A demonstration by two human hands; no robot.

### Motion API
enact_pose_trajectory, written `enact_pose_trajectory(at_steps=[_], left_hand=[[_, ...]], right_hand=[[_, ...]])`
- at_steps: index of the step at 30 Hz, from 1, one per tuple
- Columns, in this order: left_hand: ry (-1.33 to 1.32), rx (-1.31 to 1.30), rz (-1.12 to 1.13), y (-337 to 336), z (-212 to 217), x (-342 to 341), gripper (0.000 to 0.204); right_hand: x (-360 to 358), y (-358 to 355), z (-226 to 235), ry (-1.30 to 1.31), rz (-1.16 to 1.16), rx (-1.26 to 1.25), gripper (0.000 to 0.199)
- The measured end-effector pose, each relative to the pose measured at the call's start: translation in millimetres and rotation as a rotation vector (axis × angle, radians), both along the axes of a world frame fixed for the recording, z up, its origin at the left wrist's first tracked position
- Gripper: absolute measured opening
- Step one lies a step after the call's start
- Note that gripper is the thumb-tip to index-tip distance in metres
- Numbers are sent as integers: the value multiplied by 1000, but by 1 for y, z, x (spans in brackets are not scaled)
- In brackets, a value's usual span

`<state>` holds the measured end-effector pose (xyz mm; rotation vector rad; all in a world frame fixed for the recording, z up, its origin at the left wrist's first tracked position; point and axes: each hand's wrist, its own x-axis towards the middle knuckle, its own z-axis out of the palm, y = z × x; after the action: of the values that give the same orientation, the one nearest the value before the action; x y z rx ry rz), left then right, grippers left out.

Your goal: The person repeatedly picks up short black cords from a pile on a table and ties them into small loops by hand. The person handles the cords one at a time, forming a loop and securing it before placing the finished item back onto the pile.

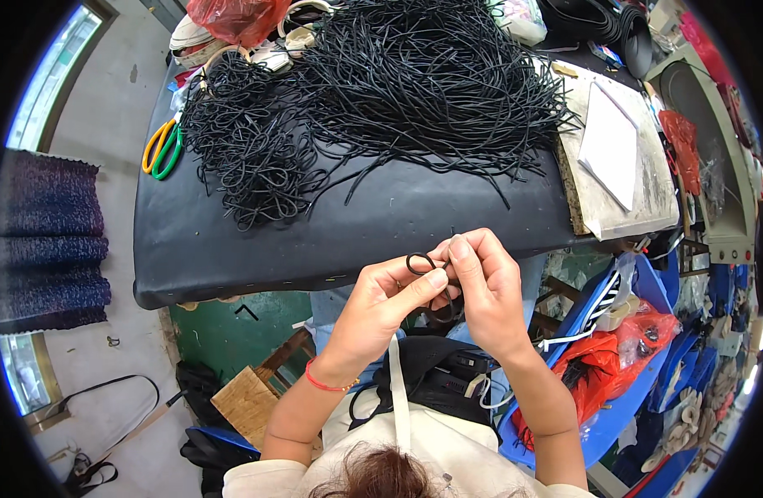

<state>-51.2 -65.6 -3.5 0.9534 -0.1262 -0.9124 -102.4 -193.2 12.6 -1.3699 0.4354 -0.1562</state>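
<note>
Between my two hands is a thin black cord (412,259), bent into a small loop near my fingertips. My left hand (391,300) pinches it with thumb and forefinger, and a red string bracelet circles that wrist. My right hand (486,286) grips the cord between thumb and forefinger, close against the left fingertips. Part of the cord hangs below, partly hidden by my fingers. Both hands are just off the table's near edge. Beyond them lies a large pile of loose black cords (431,83), with a smaller tangle of looped black cords (248,141) at its left.
A black-covered table (356,241) carries the piles. Scissors (161,151) with yellow and green handles lie at its left edge. A worn board (634,212) with white paper sits at the right. Beside my right arm, a blue bin (597,444) holds red plastic bags. A wooden stool (244,407) stands lower left.
</note>
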Motion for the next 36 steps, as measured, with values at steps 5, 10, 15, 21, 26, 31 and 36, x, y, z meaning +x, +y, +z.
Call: enact_pose_trajectory(at_steps=[5,10,15,21,26,31,36], left_hand=[[7,14,1,-2,3,-3,15],[-8,6,12,-4,-2,-7,15],[49,22,117,-10,-6,-8,17],[4,-24,285,-21,-4,-7,17],[-322,262,162,-8,6,4,18],[-324,239,221,-13,3,-3,17],[-404,294,258,-16,-3,-8,15]], right_hand=[[1,-3,-2,38,19,58,24],[0,-6,-7,60,32,100,24],[4,-7,-6,-45,-37,135,22],[-15,-9,2,-12,-20,9,16],[-12,-26,4,-14,-73,-125,11],[-14,-27,1,107,20,43,18],[-8,-14,2,-30,26,45,12]])
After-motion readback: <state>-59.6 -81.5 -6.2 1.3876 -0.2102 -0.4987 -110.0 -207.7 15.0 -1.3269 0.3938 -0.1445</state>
